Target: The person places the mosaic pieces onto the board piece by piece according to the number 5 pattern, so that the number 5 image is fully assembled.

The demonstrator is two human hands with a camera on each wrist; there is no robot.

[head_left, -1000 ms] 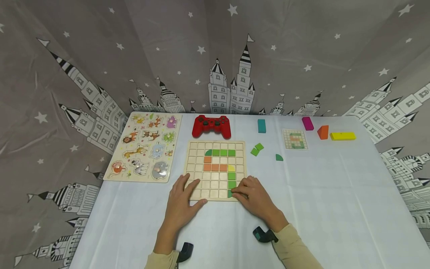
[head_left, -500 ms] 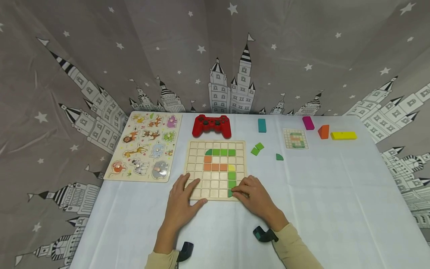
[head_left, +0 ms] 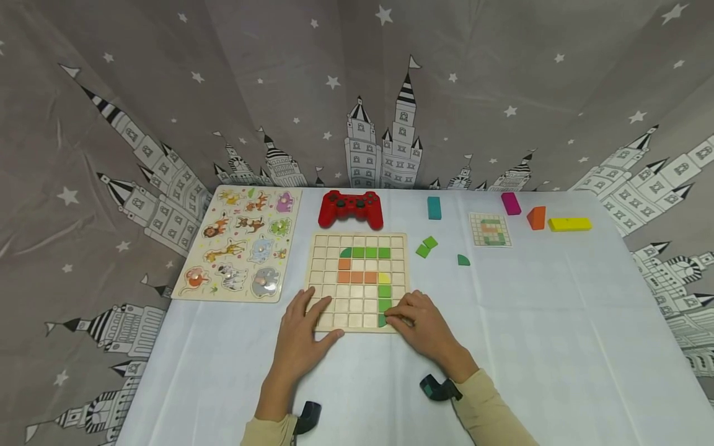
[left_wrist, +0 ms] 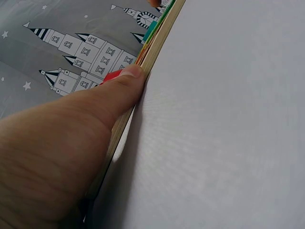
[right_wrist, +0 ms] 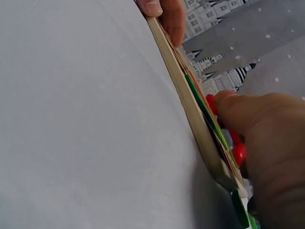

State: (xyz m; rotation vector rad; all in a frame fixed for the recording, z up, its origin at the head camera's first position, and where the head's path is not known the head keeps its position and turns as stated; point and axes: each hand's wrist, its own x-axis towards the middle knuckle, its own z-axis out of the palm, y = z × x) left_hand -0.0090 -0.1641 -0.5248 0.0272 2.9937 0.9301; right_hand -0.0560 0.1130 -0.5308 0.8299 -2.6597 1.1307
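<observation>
A wooden grid board lies in front of me, with green, orange and yellow tiles set in an S-like path. My left hand rests spread on its left front corner; in the left wrist view the thumb lies along the board's edge. At the front right, my right hand has thumb and finger brought together at a dark green quarter-round tile, partly covered by the fingertips. Bright green square tiles run up the column behind it. In the right wrist view the thumb reaches over the board's edge.
Two loose green squares and a dark green quarter-round lie right of the board. Behind are a red game controller, pattern card and teal block. Magenta, orange and yellow blocks stand farther right; an animal puzzle is left.
</observation>
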